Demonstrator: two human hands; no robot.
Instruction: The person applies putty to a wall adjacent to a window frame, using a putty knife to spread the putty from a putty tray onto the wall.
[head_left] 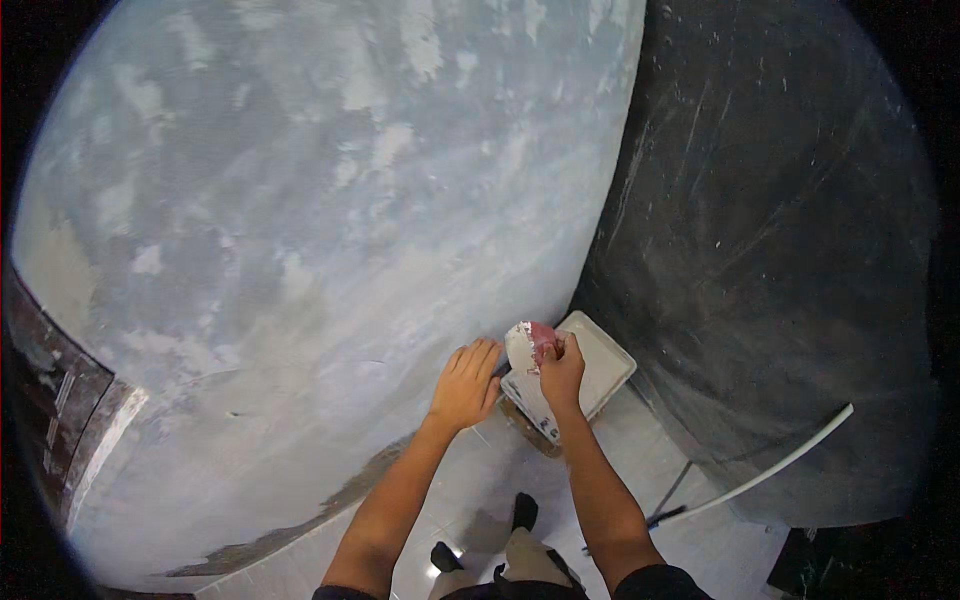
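My right hand [563, 368] grips a small pink-red piece [540, 340] that is smeared with white paste. It looks like a putty spreader, but my fingers cover part of it. Under that hand is a shallow white tray [605, 350] coated with whitish material. My left hand [466, 385] holds nothing, its fingers stretched out and lying flat toward the patchy grey-white wall [300, 200]. Whether its palm touches the wall I cannot tell.
A dark grey sheet [760, 220] hangs along the right side, meeting the wall in a corner behind the tray. A pale curved strip [770, 468] rises from the tiled floor [480, 470] at the right. Dark brown panelling [60, 390] edges the wall at far left.
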